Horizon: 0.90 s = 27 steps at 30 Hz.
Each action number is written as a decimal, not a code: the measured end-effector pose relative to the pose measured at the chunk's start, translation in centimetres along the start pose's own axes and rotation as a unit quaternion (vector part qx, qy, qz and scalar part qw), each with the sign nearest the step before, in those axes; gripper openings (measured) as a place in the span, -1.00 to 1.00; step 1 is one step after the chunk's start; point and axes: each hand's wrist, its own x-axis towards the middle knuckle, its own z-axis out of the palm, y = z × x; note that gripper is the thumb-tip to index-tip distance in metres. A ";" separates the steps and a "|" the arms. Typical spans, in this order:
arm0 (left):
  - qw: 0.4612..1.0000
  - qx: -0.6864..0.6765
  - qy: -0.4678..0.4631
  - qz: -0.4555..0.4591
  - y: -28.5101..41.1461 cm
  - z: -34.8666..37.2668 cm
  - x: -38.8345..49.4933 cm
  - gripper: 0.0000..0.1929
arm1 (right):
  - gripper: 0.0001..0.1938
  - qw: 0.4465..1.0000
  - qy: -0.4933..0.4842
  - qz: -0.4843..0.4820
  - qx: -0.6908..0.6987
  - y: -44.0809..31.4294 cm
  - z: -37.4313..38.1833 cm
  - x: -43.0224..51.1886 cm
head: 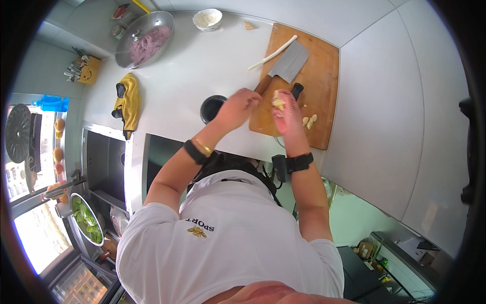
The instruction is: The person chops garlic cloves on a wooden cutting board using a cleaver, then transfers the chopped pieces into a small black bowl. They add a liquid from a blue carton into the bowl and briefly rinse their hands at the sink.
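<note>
My right hand (287,114) is over the wooden cutting board (322,76), its fingers closed around pale yellow pieces (278,102) that look like garlic. My left hand (240,108) hovers beside it at the board's left edge, fingers curled and slightly blurred, so I cannot tell whether it holds anything. Close to its fingertips is the wooden handle of a cleaver (291,60), which lies flat on the board. Peeled garlic cloves (309,121) rest right of my right hand. A black handle (297,90) shows behind that hand; the rest is hidden. A white scallion stalk (273,53) lies beside the cleaver.
A dark round bowl (212,109) stands left of my left hand, partly covered by it. Farther back are a white bowl of pale contents (207,19) and a glass-lidded pan of pink meat (148,41). A yellow-and-black cloth item (129,102) lies near the sink (106,163).
</note>
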 end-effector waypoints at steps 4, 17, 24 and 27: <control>0.990 -0.038 0.136 -0.009 -3.1 -6.5 -2.8 -0.85 | -0.88 0.992 -0.082 0.062 -0.078 4.9 6.5 -0.2; 0.938 -0.292 0.159 -0.100 -8.8 -6.3 -5.6 -0.67 | -0.58 0.851 -0.141 -0.258 -0.435 12.8 10.4 -0.5; 0.944 -0.253 0.193 -0.092 -8.3 -5.5 -5.2 -0.66 | -0.59 0.914 -0.085 -0.205 -0.340 12.8 11.0 -0.8; 0.952 -0.221 0.204 -0.060 -7.9 -5.0 -5.0 -0.67 | -0.65 0.952 -0.037 -0.178 -0.247 12.8 11.6 0.4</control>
